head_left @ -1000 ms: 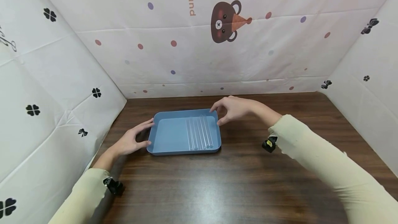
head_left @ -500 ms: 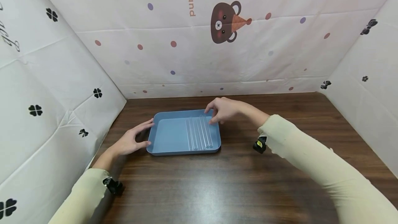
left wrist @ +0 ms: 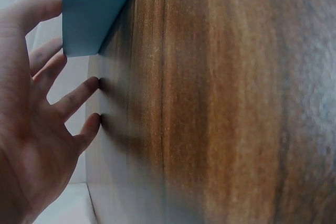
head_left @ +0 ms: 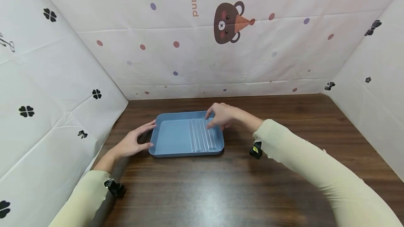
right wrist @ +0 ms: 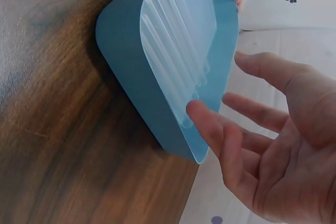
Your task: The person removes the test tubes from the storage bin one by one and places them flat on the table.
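A shallow blue tray point(head_left: 172, 136) lies on the table, with several clear test tubes point(head_left: 198, 138) side by side in its right half. At the tray's left end rests my left hand point(head_left: 130, 143), thumb and fingers spread, the tips right at the rim. In the left wrist view the tray's corner point(left wrist: 94, 14) meets the thumb and some fingertips, while other fingers stand apart from it. Over the far right corner hovers my right hand point(head_left: 222, 115), its thumb and forefinger apart above the rightmost tubes. The right wrist view shows nothing between those fingers.
Dark brown wooden table point(head_left: 252, 192) extends in front of the tray and to its right. A white printed sheet point(head_left: 164, 55) rises behind the table, with more white sheeting at the left and right. A small black camera point(head_left: 256, 150) sits at the right wrist.
My right hand has moved left and slightly nearer, from the tray's right rim to above the tubes. The left hand, tray and tubes have stayed in place.
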`<state>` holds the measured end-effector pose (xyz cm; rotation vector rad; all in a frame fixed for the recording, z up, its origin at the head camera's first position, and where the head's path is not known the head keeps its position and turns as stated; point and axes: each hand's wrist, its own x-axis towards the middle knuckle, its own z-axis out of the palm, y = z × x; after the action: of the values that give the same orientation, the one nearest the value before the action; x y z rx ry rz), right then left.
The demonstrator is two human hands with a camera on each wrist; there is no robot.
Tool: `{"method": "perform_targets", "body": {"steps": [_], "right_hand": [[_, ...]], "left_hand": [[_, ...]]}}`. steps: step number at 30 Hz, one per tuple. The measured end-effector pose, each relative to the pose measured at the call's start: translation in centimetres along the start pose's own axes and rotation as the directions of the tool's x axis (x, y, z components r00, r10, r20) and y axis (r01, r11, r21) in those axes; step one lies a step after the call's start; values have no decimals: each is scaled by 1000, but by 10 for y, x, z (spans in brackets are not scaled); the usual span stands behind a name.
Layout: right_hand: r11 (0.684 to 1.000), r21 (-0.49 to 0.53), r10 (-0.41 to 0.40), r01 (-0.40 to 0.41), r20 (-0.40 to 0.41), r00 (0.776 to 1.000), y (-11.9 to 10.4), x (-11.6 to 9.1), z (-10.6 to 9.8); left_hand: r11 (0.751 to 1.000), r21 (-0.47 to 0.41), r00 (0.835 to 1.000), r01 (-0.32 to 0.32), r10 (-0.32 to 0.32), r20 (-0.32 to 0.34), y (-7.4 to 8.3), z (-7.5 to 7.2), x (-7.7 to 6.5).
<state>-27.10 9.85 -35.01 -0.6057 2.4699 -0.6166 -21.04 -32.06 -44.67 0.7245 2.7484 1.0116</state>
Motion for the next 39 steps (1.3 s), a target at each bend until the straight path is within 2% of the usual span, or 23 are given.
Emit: {"method": "perform_targets", "body": {"steps": [6,16,29,39], "right_hand": [[996,12,91,-90,-35,995,-5,6,9],[988,-12,153,-154,-84,985,-7,13,21],[972,-134,181,-193,-97,979,-12,23,33],[968,-168,166,-187,-133,977,-10,27,41]], "left_hand": [[1000,3,1000,6,-6,-3,-1,0,0],[1000,-5,1000,6,-6,-3,-2,0,1],[1000,-1,1000,-1,1,-6,-2,0,2],[1000,-11,1000,-8,8,-8,-5,1,4]]}}
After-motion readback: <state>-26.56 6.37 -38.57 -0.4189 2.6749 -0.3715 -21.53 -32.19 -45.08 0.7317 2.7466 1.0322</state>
